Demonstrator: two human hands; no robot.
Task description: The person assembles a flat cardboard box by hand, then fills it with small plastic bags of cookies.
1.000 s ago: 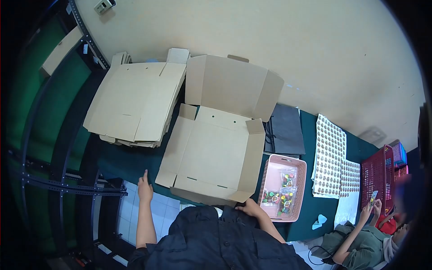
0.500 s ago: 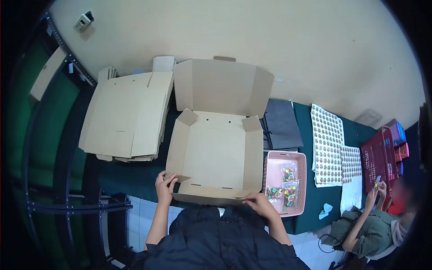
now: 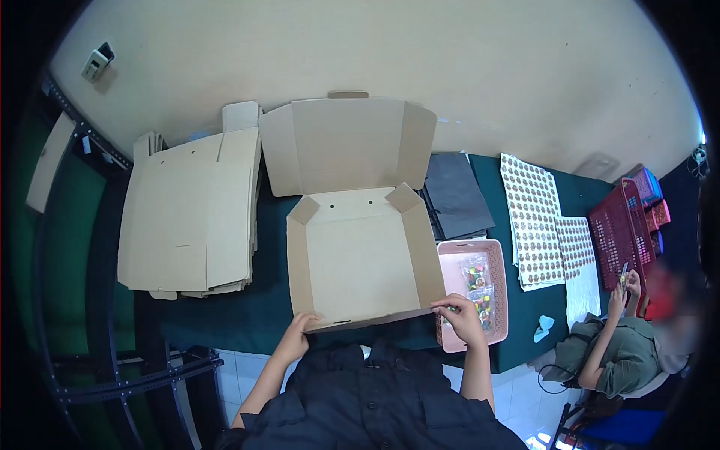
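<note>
A half-folded cardboard box (image 3: 364,255) lies open on the dark green table (image 3: 247,319), its lid flap standing up at the back. My left hand (image 3: 294,339) grips the near left corner of the box's front wall. At the near right corner my right hand (image 3: 463,318) pinches the front wall where it meets the right side wall. Both side walls are raised.
A stack of flat cardboard blanks (image 3: 187,214) lies left of the box. A pink basket (image 3: 495,259) with small candy bags sits right of it, then dark bags (image 3: 456,191) and sticker sheets (image 3: 534,217). Another person (image 3: 626,352) sits at the far right beside a red tray (image 3: 622,232).
The box's side walls and front wall have been folded up from nearly flat. My left hand came from the table edge onto the front left corner, and my right hand shifted to the right corner.
</note>
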